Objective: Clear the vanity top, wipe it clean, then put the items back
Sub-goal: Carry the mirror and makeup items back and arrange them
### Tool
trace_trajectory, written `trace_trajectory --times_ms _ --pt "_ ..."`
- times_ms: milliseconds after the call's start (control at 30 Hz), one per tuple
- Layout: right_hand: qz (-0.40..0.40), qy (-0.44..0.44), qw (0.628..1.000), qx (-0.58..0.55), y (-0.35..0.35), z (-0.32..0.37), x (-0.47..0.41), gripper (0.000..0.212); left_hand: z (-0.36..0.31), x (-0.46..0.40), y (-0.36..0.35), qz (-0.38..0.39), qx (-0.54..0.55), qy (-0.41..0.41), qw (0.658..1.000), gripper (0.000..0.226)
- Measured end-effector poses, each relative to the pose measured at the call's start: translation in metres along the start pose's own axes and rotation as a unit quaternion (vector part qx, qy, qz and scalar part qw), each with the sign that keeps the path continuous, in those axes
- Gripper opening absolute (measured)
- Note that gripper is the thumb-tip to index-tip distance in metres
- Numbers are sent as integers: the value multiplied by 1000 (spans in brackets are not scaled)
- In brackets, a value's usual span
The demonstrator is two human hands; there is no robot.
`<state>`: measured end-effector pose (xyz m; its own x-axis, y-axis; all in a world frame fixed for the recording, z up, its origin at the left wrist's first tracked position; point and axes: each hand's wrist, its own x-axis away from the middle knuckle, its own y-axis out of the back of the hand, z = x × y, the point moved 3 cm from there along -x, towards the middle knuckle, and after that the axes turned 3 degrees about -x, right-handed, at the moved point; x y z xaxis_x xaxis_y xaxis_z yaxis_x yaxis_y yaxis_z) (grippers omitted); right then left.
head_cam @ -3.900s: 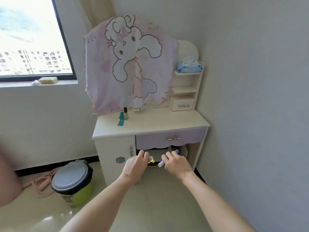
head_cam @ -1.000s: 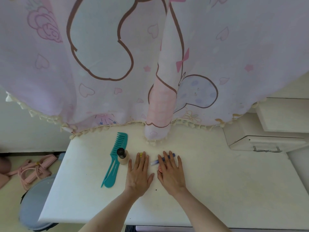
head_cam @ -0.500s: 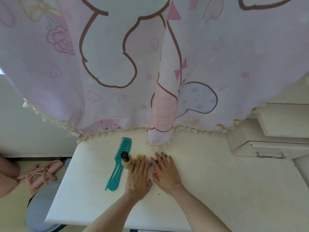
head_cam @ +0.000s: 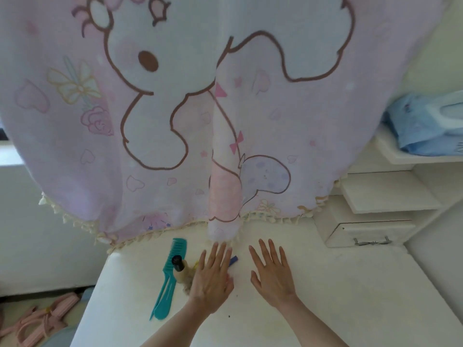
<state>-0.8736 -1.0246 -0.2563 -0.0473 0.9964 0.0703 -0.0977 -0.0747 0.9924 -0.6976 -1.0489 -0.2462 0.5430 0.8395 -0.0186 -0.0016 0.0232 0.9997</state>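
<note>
On the cream vanity top (head_cam: pixel 350 296) a teal comb (head_cam: pixel 167 279) lies at the left. A small bottle with a black cap (head_cam: pixel 178 265) stands just right of it. My left hand (head_cam: pixel 213 279) lies flat, fingers spread, over small items: a blue tip of a pen-like tube (head_cam: pixel 233 260) pokes out on its right, a bit of yellow (head_cam: pixel 196 263) on its left. My right hand (head_cam: pixel 271 274) hovers flat and open a little to the right, holding nothing.
A pink cartoon-rabbit cloth (head_cam: pixel 190 108) with a tasselled hem hangs over the mirror down to the top's back edge. At the right stand shelves (head_cam: pixel 385 194), a small drawer (head_cam: pixel 368 231) and a blue tissue pack (head_cam: pixel 426 126). Pink straps (head_cam: pixel 40 321) lie on the floor at the left.
My right hand has lifted off the small items and moved right, apart from my left hand. My left hand has slid right over them. The view has tilted upward.
</note>
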Motion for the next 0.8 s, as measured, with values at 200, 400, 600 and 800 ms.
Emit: trace_trajectory --times_ms 200,400,600,800 --pt "-95 -116 988 30 61 -34 32 61 -47 -35 44 -72 39 -161 984 80" --pt "-166 -304 934 92 141 -60 117 60 -117 -68 123 -183 41 -330 925 76" --pt "-174 -466 855 147 194 -36 273 59 -218 3 209 -260 79 -475 837 65" --pt "-197 -605 746 198 222 22 447 59 -317 128 253 -276 123 -604 738 64"
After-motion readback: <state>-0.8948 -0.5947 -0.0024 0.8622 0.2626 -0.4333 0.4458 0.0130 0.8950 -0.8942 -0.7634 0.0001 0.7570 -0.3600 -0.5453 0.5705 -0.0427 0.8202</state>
